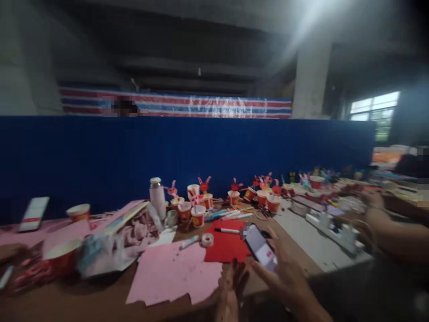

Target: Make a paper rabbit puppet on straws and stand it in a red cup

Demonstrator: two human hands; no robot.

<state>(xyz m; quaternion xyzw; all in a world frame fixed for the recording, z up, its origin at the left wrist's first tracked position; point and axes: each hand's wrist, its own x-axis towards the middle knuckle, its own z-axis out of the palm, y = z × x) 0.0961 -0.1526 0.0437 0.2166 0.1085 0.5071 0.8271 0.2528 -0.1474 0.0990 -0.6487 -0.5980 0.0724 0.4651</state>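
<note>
My right hand [279,268] is closed around the edge of a smartphone [260,247] with a lit screen, above the table's front part. Just left of the phone, my left hand [231,286] is raised, its fingers stretched out and somewhat blurred, holding nothing that I can see. Behind the hands lies a sheet of red paper [223,246] with a black-and-white marker [228,230] on it. A cut sheet of pink paper [174,275] spreads to the left. A roll of tape [207,240] and a pale marker [189,242] rest near its upper edge.
Several paper cups [198,216] with pink and red craft figures line a blue partition [167,156], near a thermos [157,197]. A plastic bag [114,250] stands left; a power strip [335,235] lies right. Other people's hands appear at both sides.
</note>
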